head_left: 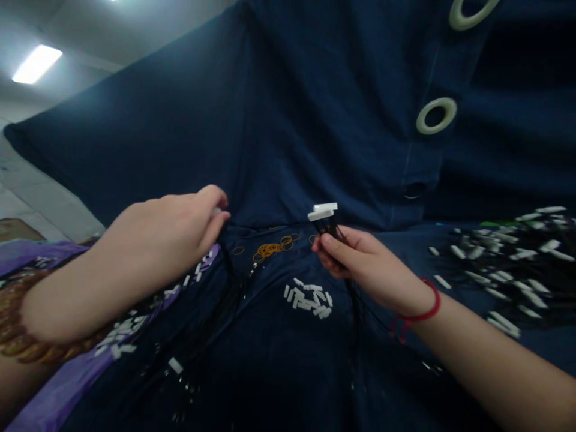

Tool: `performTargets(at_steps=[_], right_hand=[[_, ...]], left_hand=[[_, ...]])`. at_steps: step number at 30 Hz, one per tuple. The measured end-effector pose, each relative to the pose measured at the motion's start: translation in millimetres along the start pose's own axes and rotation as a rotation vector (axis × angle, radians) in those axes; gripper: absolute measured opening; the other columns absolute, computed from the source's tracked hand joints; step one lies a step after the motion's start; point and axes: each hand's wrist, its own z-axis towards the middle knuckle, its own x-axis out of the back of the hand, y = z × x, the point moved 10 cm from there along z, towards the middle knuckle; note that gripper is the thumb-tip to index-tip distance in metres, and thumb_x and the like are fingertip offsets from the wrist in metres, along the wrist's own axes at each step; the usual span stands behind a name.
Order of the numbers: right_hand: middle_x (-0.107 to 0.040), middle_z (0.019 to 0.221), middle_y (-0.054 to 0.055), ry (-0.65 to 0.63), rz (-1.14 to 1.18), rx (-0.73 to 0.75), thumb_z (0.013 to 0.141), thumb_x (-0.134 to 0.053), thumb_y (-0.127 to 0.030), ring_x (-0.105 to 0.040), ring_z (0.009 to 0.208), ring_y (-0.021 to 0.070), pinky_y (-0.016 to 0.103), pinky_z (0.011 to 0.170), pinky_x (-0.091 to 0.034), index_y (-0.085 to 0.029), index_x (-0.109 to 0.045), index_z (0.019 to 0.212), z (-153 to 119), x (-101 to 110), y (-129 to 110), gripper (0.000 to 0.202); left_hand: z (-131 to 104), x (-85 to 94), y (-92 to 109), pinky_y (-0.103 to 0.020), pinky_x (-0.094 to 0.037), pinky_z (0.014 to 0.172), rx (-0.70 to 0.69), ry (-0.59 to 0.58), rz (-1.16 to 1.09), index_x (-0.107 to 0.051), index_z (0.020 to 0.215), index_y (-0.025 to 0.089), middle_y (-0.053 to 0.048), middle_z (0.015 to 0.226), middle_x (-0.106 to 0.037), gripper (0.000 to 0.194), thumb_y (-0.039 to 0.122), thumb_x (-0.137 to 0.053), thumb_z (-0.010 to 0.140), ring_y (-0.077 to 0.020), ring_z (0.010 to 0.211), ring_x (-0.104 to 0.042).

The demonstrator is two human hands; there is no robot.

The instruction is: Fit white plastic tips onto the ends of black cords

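Observation:
My left hand is raised at centre left, thumb and fingers pinched on a small whitish piece that is mostly hidden, with dark strands hanging below. In my right hand, right of centre, are several black cables topped by white connectors; their lower lengths hang down under the hand. Between and below the hands, a small pile of loose white connectors lies on the dark blue cloth.
Yellow rubber bands lie behind the loose pile. A large heap of black cables with white connectors is at the right. More white pieces rest on purple material at the left. A blue curtain hangs behind.

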Motion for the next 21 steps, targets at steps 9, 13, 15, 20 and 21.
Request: performTargets(at_steps=[9, 13, 15, 20, 21], right_hand=[[-0.054, 0.093, 0.003, -0.049, 0.119, 0.157, 0.089, -0.043, -0.029, -0.049, 0.088, 0.0113, 0.025, 0.085, -0.037, -0.018, -0.052, 0.097, -13.2, -12.7, -25.2, 0.016], [-0.057, 0.079, 0.005, -0.18, 0.23, 0.062, 0.092, -0.032, -0.028, -0.057, 0.069, 0.013, 0.029, 0.068, -0.046, -0.015, -0.047, 0.094, -20.6, -30.0, -27.6, 0.02], [-0.057, 0.073, 0.005, -0.227, 0.258, 0.001, 0.092, -0.033, -0.027, -0.058, 0.062, 0.0127, 0.027, 0.061, -0.046, -0.013, -0.046, 0.092, -23.2, -35.1, -26.5, 0.019], [-0.059, 0.07, 0.007, -0.297, 0.351, -0.13, 0.091, -0.034, -0.021, -0.061, 0.062, 0.0144, 0.027, 0.06, -0.048, -0.009, -0.048, 0.091, -27.3, -45.9, -19.8, 0.018], [-0.059, 0.07, 0.007, -0.287, 0.377, -0.142, 0.091, -0.034, -0.02, -0.061, 0.062, 0.0142, 0.026, 0.06, -0.049, -0.009, -0.048, 0.09, -27.3, -46.4, -19.3, 0.017]], left_hand=[[0.8, 50.4, 125.8, -0.018, -0.039, 0.063, -0.654, 0.216, -0.528, -0.052, 0.097, 0.016, 0.001, 0.084, -0.061, 0.017, 0.02, -0.04, 0.086, -0.0091, 0.074, -0.057], [5.7, 45.5, 122.2, -0.019, -0.039, 0.061, -0.63, 0.279, -0.559, -0.049, 0.103, 0.015, 0.0, 0.087, -0.06, 0.019, 0.02, -0.041, 0.086, -0.0098, 0.073, -0.057], [6.3, 41.9, 117.7, -0.019, -0.039, 0.058, -0.598, 0.279, -0.574, -0.046, 0.108, 0.015, 0.0, 0.083, -0.06, 0.023, 0.022, -0.043, 0.086, -0.0101, 0.07, -0.057], [7.8, 29.3, 107.9, -0.019, -0.039, 0.057, -0.506, 0.223, -0.725, -0.047, 0.106, 0.015, 0.003, 0.068, -0.056, 0.025, 0.025, -0.048, 0.084, -0.0089, 0.06, -0.055], [9.2, 23.7, 104.7, -0.02, -0.04, 0.056, -0.461, 0.193, -0.827, -0.045, 0.106, 0.016, 0.004, 0.066, -0.056, 0.025, 0.027, -0.048, 0.084, -0.0087, 0.058, -0.054]])
